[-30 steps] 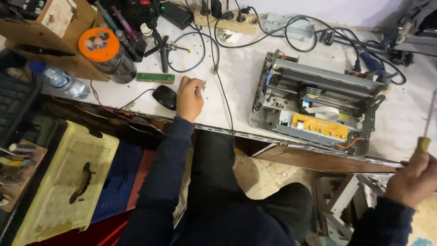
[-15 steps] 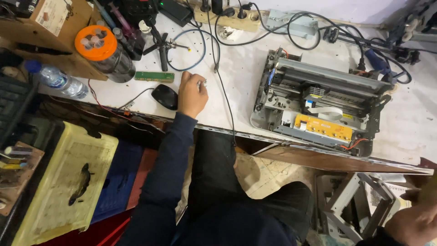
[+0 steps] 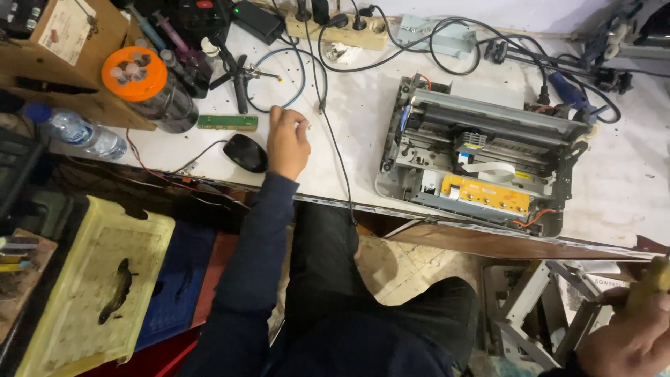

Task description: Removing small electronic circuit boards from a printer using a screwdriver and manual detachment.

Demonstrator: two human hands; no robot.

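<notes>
My left hand [image 3: 287, 143] rests on the white table [image 3: 363, 132], fingers curled, with something small and pale at its fingertips. A black mouse [image 3: 246, 152] lies just left of it and a thin black cable [image 3: 333, 139] runs just right of it. My right hand [image 3: 628, 338] is low at the bottom right corner, below the table edge, closed around a yellowish screwdriver handle [image 3: 650, 279]. An opened grey printer [image 3: 481, 164] with a yellow circuit board [image 3: 485, 195] showing sits on the table between the hands.
A green circuit strip [image 3: 227, 122], an orange-lidded jar [image 3: 143, 84], a plastic water bottle [image 3: 80, 132], a power strip [image 3: 342, 28] and tangled cables crowd the back. A yellow crate [image 3: 91, 279] stands on the floor at left, a metal frame [image 3: 537, 307] at lower right.
My right hand has dropped with the screwdriver from beside the table's right end to below its edge. My left hand stays on the table near the mouse.
</notes>
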